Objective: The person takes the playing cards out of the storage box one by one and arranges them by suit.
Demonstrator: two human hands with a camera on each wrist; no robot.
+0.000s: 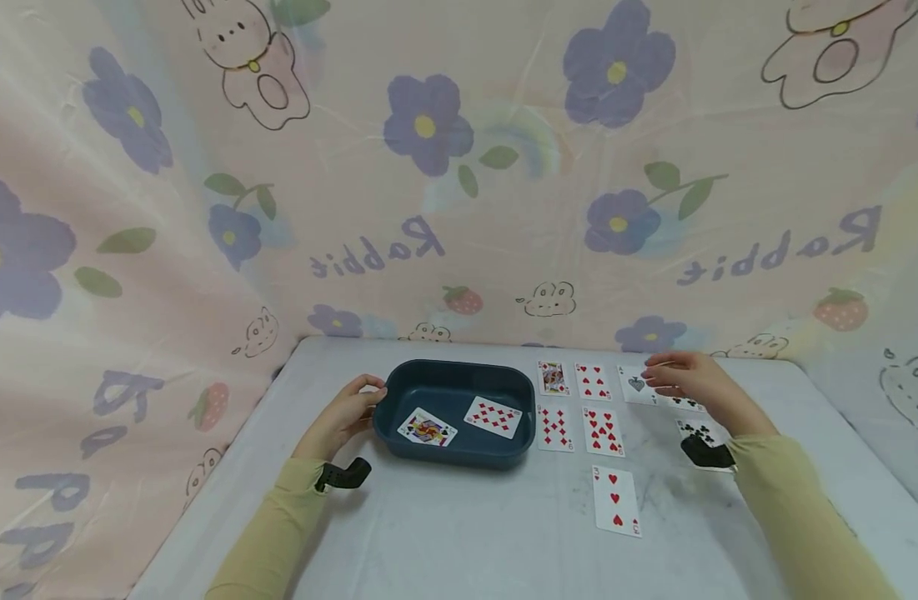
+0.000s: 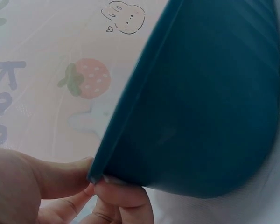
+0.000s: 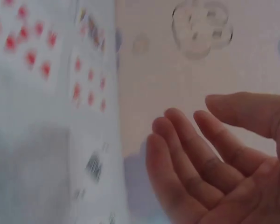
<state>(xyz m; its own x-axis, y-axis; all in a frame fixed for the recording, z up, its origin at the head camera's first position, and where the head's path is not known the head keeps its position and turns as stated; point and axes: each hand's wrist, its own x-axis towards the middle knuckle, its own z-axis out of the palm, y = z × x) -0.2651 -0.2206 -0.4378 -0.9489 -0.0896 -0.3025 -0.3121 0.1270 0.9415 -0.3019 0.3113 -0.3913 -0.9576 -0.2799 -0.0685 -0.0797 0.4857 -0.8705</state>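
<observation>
My left hand (image 1: 343,418) grips the left rim of a dark blue plastic basin (image 1: 459,454), thumb on one side of the rim and fingers on the other in the left wrist view. Two playing cards lie inside it: a face card (image 1: 427,427) and a red diamond card (image 1: 493,417). Over at the right, my right hand (image 1: 691,382) hovers by the ace of spades (image 1: 636,384), its fingers (image 3: 189,140) loosely bent with nothing between them. A club card (image 1: 685,403) shows partly below that hand, and another club card (image 1: 699,432) is partly covered by the black wrist device.
Right of the basin lie a face card (image 1: 554,379), the six of hearts (image 1: 593,382), a diamond card (image 1: 555,428) and a heart card (image 1: 604,432). Nearer me is the three of hearts (image 1: 616,500). A patterned curtain (image 1: 489,208) borders the white table (image 1: 459,542) behind.
</observation>
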